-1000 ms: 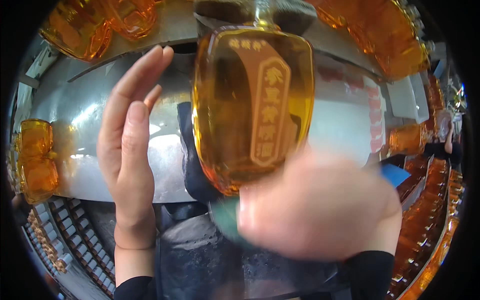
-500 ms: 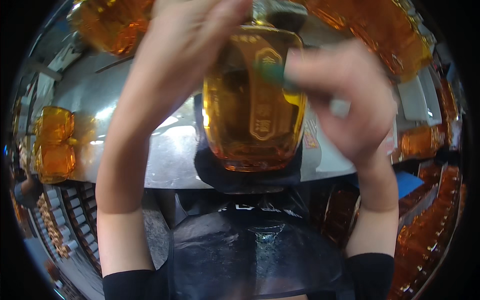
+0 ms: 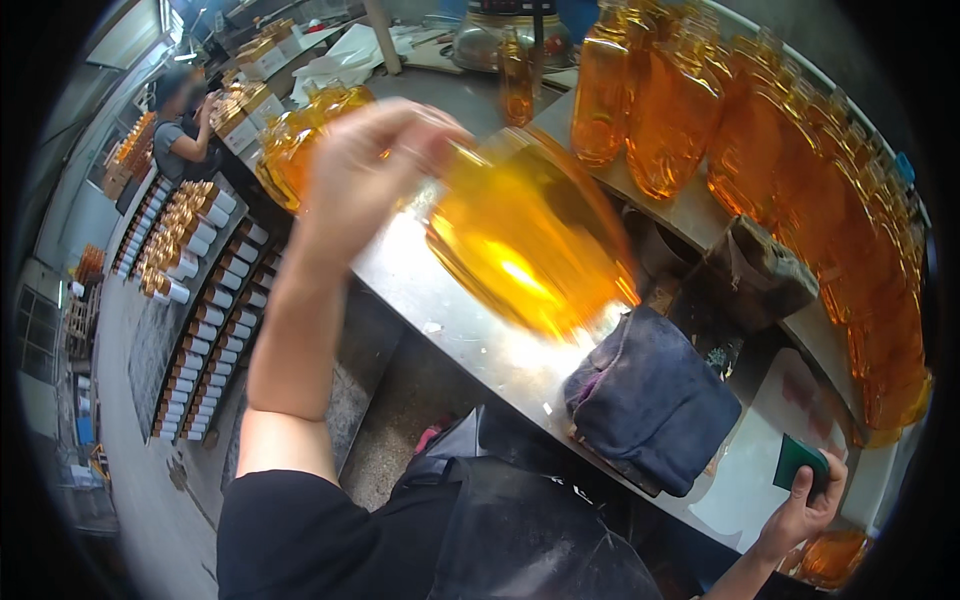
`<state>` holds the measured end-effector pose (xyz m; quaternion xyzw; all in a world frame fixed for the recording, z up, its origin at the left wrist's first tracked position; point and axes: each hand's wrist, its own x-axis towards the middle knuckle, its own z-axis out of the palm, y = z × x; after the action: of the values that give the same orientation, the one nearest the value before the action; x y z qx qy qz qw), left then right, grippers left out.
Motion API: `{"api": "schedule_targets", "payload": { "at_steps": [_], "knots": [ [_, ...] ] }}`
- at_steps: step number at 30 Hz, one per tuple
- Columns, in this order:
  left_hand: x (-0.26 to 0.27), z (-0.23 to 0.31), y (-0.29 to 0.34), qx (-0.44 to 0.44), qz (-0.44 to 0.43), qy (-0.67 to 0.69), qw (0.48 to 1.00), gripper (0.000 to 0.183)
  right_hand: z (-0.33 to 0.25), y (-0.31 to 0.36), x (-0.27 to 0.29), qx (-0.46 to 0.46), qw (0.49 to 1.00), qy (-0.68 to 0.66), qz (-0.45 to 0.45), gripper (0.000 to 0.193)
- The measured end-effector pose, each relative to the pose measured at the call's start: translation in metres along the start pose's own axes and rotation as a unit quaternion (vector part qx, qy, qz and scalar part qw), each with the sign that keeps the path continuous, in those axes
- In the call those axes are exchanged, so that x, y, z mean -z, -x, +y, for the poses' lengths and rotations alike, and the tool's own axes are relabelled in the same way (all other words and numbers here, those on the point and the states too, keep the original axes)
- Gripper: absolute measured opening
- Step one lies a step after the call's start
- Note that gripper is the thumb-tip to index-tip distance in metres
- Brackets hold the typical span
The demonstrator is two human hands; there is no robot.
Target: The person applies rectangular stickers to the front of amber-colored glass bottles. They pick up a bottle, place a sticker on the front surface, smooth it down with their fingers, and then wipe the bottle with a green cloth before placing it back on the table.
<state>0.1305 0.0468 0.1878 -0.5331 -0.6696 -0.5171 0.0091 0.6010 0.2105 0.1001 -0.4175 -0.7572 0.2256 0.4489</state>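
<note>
Amber glass fills the middle of the view: the big flat bottle (image 3: 525, 235) is now tipped over and blurred with motion above the steel bench (image 3: 470, 330), its neck end up in the left hand (image 3: 365, 175). Half a second ago both hands were on it, held upright right in front of the face, with the small green pad pressed to its front. Now the right hand (image 3: 805, 500) has dropped away to the near right corner of the bench, fingers closed around that green pad (image 3: 797, 462), well apart from the bottle. So the rubbing contact is over for this bottle, by the look of it, and one hand alone carries it.

The left arm comes up from the lower edge, forearm raised steeply, wrist bent over, fingers wrapped around the bottle's top end; the grip itself is smeared by blur, but it clearly bears the weight. The bottle hangs over the near edge of the bench, just above a folded dark blue cloth (image 3: 650, 400) that lies on that edge.

Along the far side and the right edge stands a long row of filled amber bottles (image 3: 690, 130). On the floor to the left sit rows of capped bottles (image 3: 190, 270), and another person (image 3: 180, 130) works at the far left.
</note>
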Motion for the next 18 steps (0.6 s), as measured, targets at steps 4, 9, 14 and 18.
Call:
{"api": "schedule_targets", "payload": {
  "at_steps": [4, 9, 14, 18],
  "knots": [
    [0.085, -0.066, -0.02, 0.033, 0.115, -0.269, 0.956, 0.024, -0.002, -0.01, -0.005, -0.024, 1.0, -0.01, 0.003, 0.02],
    [0.14, -0.158, 0.003, 0.093, 0.154, -0.448, 0.876, 0.026, -0.017, -0.025, -0.034, -0.022, 1.0, 0.008, -0.006, 0.018],
    [0.114, -0.164, 0.003, 0.078, 0.177, -0.482, 0.855, 0.039, -0.024, -0.034, -0.033, -0.033, 0.999, 0.031, -0.018, 0.018],
    [0.026, -0.154, -0.059, -0.021, 0.125, -0.318, 0.94, 0.049, -0.028, -0.039, -0.03, -0.069, 0.997, 0.03, 0.007, 0.016]
  ]
}}
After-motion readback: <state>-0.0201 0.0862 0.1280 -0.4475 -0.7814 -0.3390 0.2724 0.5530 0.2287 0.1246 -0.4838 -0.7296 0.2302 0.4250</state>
